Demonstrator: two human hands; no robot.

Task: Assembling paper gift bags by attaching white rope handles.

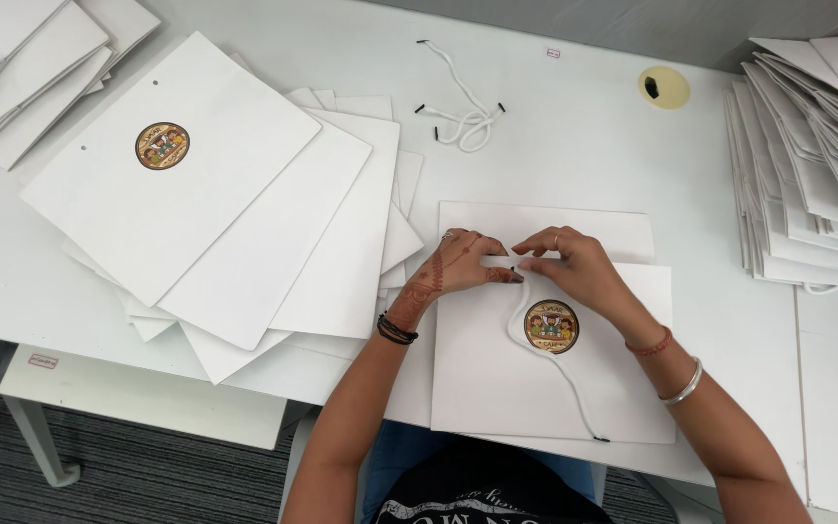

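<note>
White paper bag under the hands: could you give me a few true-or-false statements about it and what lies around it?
1. Both hands, left hand and right hand, rest at the top edge of the white paper bag. True.
2. A white cord lies across the bag. True.
3. The bag's round sticker is blue. False: brown and multicoloured.
4. The loose cords lie on the floor. False: on the table.

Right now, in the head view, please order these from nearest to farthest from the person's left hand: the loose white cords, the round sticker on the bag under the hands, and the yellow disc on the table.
From the left hand:
1. Round sticker, on the bag just below and right of the hands.
2. Loose white cords, on the table above the hands.
3. Yellow disc, far at the upper right.
</note>
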